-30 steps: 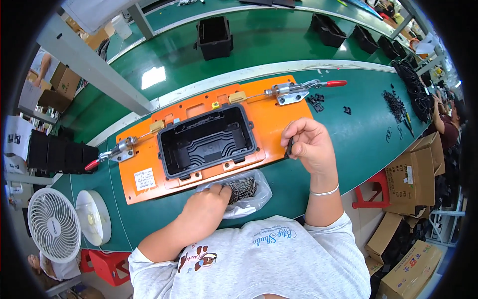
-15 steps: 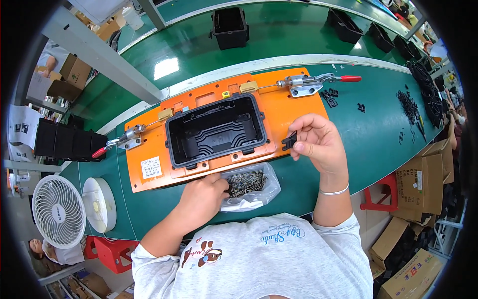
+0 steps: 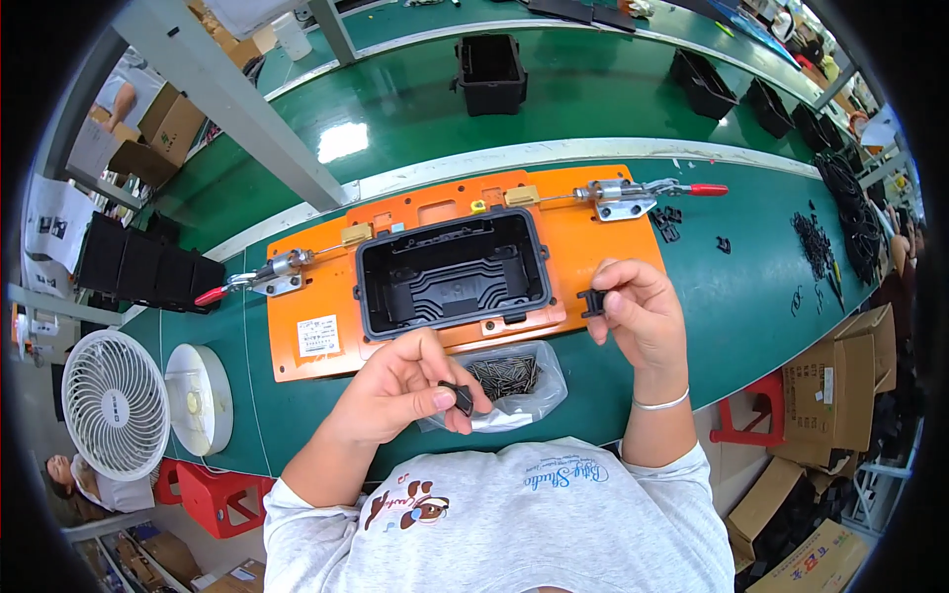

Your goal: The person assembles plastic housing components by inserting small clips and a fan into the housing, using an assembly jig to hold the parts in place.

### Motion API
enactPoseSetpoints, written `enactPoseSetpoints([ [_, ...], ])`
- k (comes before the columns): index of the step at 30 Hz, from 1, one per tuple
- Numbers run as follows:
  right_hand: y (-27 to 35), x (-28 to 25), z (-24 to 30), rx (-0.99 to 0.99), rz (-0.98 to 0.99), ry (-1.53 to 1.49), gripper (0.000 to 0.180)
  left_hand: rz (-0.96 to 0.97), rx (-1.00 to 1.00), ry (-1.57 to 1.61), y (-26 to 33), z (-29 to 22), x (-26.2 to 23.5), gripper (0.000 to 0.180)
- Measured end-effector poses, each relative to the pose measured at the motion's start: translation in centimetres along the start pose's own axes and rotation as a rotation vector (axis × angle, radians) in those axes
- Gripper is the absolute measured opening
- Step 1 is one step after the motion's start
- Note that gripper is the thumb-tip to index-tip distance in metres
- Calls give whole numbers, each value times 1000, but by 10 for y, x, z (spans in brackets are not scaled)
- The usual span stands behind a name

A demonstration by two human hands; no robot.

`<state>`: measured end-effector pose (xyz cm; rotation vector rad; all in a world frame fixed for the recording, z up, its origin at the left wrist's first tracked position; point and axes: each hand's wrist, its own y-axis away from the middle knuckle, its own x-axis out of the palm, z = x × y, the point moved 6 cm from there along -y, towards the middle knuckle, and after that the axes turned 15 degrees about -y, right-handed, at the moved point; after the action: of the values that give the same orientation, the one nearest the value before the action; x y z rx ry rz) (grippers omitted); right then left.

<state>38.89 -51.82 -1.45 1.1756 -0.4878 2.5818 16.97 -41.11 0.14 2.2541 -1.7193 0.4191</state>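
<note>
Between the thumb and fingers of my left hand (image 3: 407, 387) is a small black plastic part (image 3: 459, 397), held close to my shirt. My right hand (image 3: 641, 308) pinches a black plastic clip (image 3: 592, 302) above the right end of the orange fixture (image 3: 623, 247). An open black plastic box (image 3: 455, 321) sits in that fixture, with its ribbed floor showing. Just beyond my left fingertips lies a clear plastic bag (image 3: 556, 383) of metal screws (image 3: 502, 376), partly hidden by that hand.
Toggle clamps with red handles (image 3: 708, 190) flank the box. Loose black clips (image 3: 668, 223) lie right of the fixture, with a heap of small black parts (image 3: 813, 245) farther right. A white fan (image 3: 117, 410) stands at left. More black boxes (image 3: 491, 74) sit on the green conveyor (image 3: 395, 138).
My left hand has come up from beside the screw bag and now shows a small black part in its fingers. The right hand still holds its clip, turned slightly.
</note>
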Motion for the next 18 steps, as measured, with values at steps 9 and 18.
enactPoseSetpoints([
  [9,4,-2,3,4,-68,185,23,-60,43,-2,-2,0,-8,20],
  [18,-47,43,17,-149,-62,979,18,-295,118,-152,13,-21,-20,24],
])
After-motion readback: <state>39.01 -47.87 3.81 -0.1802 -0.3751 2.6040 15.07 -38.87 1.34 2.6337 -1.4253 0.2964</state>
